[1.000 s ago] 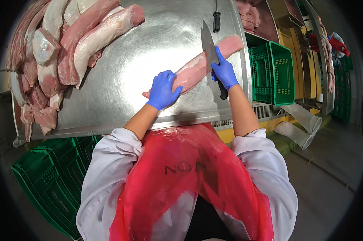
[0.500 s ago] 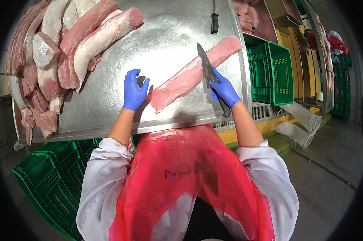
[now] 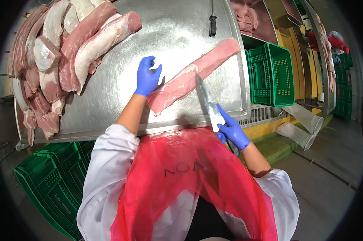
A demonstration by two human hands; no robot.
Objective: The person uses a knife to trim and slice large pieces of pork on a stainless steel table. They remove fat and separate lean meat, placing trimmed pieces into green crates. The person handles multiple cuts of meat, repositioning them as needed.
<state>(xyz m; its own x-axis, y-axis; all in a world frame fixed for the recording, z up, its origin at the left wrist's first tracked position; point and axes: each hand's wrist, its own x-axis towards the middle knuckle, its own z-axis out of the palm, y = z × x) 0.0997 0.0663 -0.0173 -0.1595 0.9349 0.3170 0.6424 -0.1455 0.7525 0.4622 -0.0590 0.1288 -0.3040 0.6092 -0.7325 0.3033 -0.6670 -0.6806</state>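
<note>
A long trimmed pork loin (image 3: 193, 75) lies slantwise on the steel table (image 3: 121, 92), its near end toward me. My left hand (image 3: 148, 77), in a blue glove, hovers just left of that near end, fingers apart and curved, holding nothing. In my right hand (image 3: 234, 129), also blue-gloved, is a knife (image 3: 207, 102) with a long blade and dark handle. The fingers wrap around the handle close to the table's front edge. The blade points up and left, its tip by the middle of the loin.
Untrimmed loins (image 3: 69, 60) are heaped at the table's left. A black-handled sharpening steel (image 3: 213, 26) lies at the far edge. Green crates stand right of the table (image 3: 281, 74) and below its front left (image 3: 49, 176). More meat (image 3: 245, 18) fills a tray at far right.
My right hand has drawn the knife back toward me, off the loin's upper part. My left hand has shifted right and slightly up, toward the loin.
</note>
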